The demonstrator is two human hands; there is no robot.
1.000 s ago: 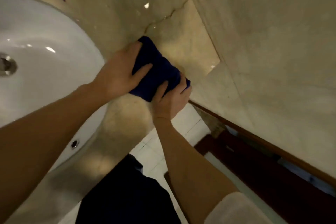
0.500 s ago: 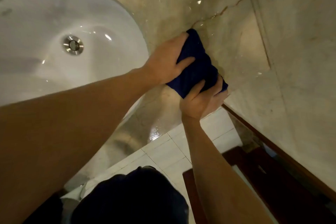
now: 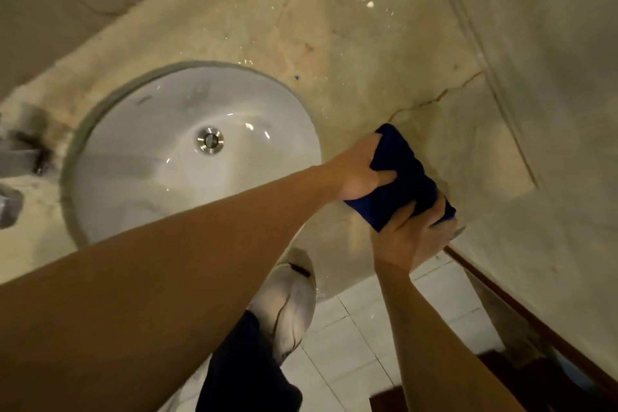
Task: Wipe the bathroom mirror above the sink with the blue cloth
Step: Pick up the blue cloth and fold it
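Beige marble counter [image 3: 351, 53], wet sheen and scattered droplets, fills most of the head view; a brownish crack runs across it toward the right wall.

Blue cloth [image 3: 406, 182]: dark, folded into a thick pad, at the right end of the counter near its front edge, just below the crack. Whether it presses on the stone or is lifted slightly off it cannot be told.

Left hand [image 3: 363, 172]: grasps the cloth's left end, thumb laid across the top face, fingers tucked out of sight beneath or behind the fabric. Bare forearm crosses the frame from lower left.

Right hand [image 3: 413, 237]: grips the cloth's near right end from below, fingers curled up over the edge, index finger lying along the top. Forearm rises from the bottom right.

Sink [image 3: 140, 184]: white oval basin set under the counter, left of the cloth and well apart from it. Metal drain [image 3: 210, 140] at its centre, highlights on the glaze. Dark smudging on the stone at the far left beside the basin; a blurred metal fitting there, too unclear to name.

Small blue speck on the counter past the basin rim.

Below the counter edge: white floor tiles [image 3: 361, 338], a pale shoe [image 3: 294, 304] with dark trouser leg, and a dark red-brown wooden trim along the right wall's foot.
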